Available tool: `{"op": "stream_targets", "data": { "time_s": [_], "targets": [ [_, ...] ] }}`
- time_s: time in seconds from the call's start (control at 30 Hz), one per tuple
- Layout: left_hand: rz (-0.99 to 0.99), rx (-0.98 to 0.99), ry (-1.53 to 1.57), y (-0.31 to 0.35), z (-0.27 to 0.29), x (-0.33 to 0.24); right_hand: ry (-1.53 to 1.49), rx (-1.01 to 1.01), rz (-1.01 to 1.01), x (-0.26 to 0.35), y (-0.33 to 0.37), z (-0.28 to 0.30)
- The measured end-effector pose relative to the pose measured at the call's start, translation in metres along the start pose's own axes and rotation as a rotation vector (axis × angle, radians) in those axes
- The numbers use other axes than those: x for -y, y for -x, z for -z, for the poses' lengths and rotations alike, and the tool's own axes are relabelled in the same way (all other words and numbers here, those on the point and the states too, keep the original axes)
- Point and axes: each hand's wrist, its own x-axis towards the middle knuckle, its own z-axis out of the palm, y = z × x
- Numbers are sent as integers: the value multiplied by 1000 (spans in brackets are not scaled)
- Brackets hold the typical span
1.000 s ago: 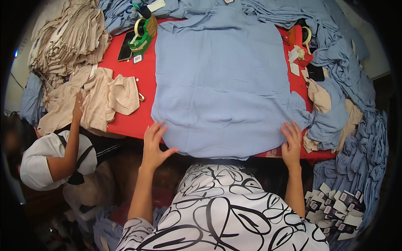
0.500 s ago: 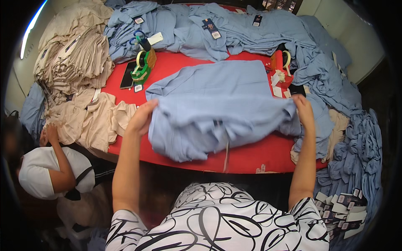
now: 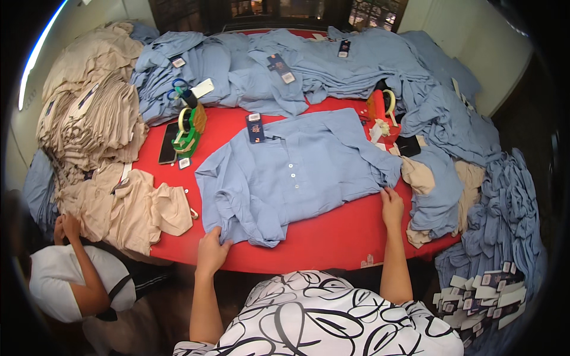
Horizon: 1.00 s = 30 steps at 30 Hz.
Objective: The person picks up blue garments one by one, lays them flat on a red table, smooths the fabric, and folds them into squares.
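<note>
A light blue long-sleeved shirt [image 3: 323, 169] lies front side up in front of me, its buttoned placket in the middle. A dark hang tag [image 3: 255, 128] rests by its collar. At the shirt's lower left corner, my left hand [image 3: 212, 252] pinches the cloth between thumb and fingers. My right hand [image 3: 392, 207] is closed on the shirt's edge at the lower right, beside a cuff. Both sleeves lie folded in over the sides of the body.
Blue shirts [image 3: 356, 65] are heaped along the far side; beige shirts [image 3: 89, 118] are stacked at left. A green tape dispenser [image 3: 189, 139], a phone [image 3: 168, 144] and a red tape dispenser [image 3: 385, 118] stand on the red table [image 3: 320, 243]. A co-worker [image 3: 77, 273] sits at left.
The shirt, lifted and blurred before, now lies flat with its front and tag showing. Both my hands have come down nearer to me, and the right has moved inward.
</note>
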Motion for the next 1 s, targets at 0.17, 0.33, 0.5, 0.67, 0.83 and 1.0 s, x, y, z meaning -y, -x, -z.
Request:
{"op": "stream_targets", "data": {
  "time_s": [0.17, 0.33, 0.5, 0.67, 0.83, 1.0],
  "targets": [
    [-219, 242, 93, -42, 9, -34, -52, 228, -98, 31, -25, -13],
    [-262, -212, 1428, -105, 57, -72, -980, 76, -151, 84, -67, 35],
    [-193, 173, 944, -121, 38, -18, -1088, 287, -88, 113, -72, 108],
    [-179, 112, 1537, -55, 104, -85, -1460, -8, 120, 81, -57, 205],
    [-159, 423, 620, -126, 42, -71, -779, 543, -102, 129, -113, 178],
    [-326, 796, 561, -103, 115, -97, -932, 57, 121, 84, -98, 262]
  ]
}}
